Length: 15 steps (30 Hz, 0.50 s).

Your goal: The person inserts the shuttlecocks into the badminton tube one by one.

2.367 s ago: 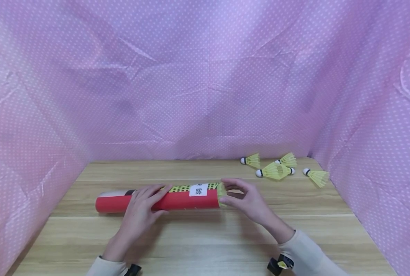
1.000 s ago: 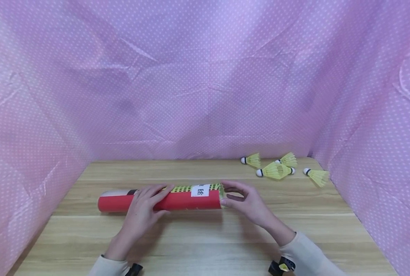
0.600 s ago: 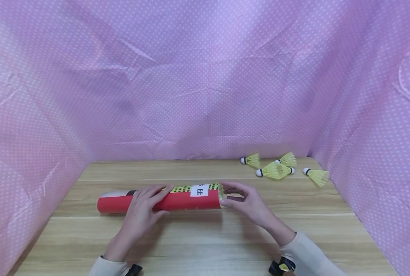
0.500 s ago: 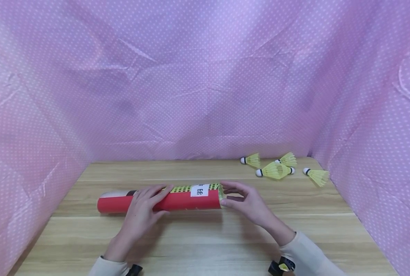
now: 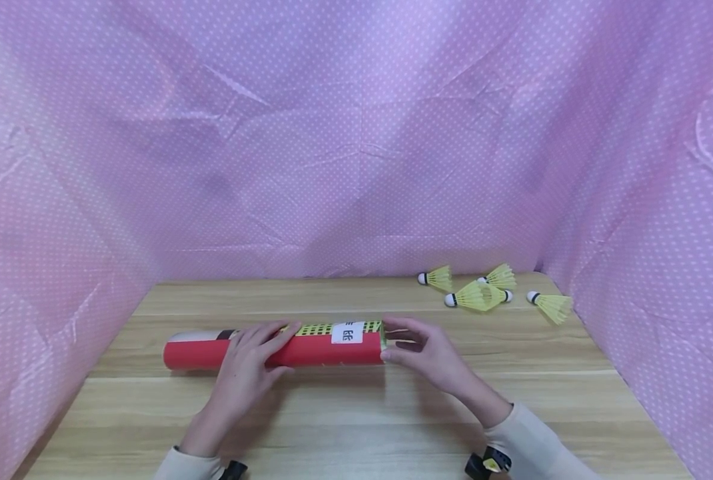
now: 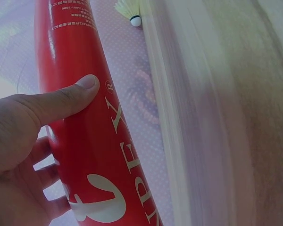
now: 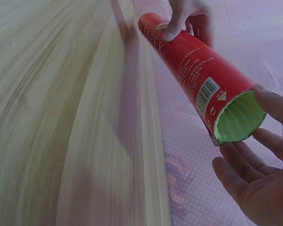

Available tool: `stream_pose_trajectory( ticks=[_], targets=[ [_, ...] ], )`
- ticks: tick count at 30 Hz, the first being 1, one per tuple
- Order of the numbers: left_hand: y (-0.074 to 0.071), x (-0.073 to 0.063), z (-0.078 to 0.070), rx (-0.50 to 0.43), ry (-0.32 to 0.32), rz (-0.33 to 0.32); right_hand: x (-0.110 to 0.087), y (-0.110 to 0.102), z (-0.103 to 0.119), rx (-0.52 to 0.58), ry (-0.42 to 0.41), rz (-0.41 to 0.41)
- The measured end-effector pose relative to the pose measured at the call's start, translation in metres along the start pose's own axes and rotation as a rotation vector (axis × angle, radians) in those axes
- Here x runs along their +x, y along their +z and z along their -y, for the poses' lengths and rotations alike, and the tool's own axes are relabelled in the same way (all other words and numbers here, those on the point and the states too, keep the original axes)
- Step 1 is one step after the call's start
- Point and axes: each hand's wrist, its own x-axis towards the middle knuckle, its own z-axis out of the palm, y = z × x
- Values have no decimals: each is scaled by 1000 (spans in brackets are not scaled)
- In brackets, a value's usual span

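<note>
A red shuttlecock tube (image 5: 332,350) lies sideways in front of me, with a white label near its right end. My left hand (image 5: 245,360) grips it around the middle, thumb on the near side, as the left wrist view shows. At the mouth of the tube, my right hand (image 5: 428,353) touches the rim with spread fingertips. The right wrist view looks into the mouth, where the ribbed yellow-green skirt of a shuttlecock (image 7: 238,120) sits inside, level with the rim or just behind it. What lies deeper in the tube is hidden.
Several yellow shuttlecocks with white heads lie at the back right of the wooden table (image 5: 344,427), among them a lone shuttlecock (image 5: 551,307) at the right and another shuttlecock (image 5: 436,278) at the left of the group. Pink dotted cloth (image 5: 356,167) walls the back and sides.
The yellow skirt that stuck out of the tube's right end in the earliest frame is now inside it. Lately the tube has shifted slightly left, the right hand staying at its mouth.
</note>
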Motion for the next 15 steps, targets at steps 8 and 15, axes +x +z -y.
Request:
stream_pose_trajectory(
  ticks=[8,15],
  targets=[
    [1,1,2,-6,3,11,0,-1,0,-40,-15,-3],
    [0,1,2,-27,-10,24,-3,-13,-6,-44,-56,-7]
  ],
)
